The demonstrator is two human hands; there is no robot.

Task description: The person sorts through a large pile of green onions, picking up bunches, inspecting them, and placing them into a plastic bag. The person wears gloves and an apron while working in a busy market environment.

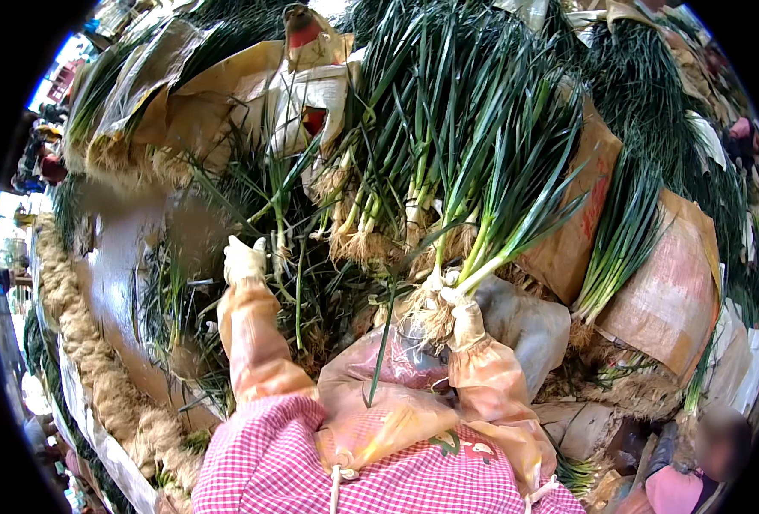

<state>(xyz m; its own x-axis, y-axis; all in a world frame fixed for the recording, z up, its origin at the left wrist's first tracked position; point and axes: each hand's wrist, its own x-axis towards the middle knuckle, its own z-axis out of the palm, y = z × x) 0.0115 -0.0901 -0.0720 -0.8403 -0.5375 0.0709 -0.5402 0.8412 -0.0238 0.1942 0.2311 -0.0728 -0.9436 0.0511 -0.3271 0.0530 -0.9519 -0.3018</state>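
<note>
The right hand [463,301] has its gloved fingers closed round the root end of a scallion bunch [503,184], just right of the frame's middle; a firm grip low on the white stems, with the leaves supported and the roots [431,315] kept level, should hold it together without bruising. The left hand [245,260], left of centre, is raised beside loose stalks, though I cannot tell whether its fingers hold anything. I count two hands, one gripped bunch and two wrapping sheets [666,287] at right; single stalks are too tangled to count.
</note>
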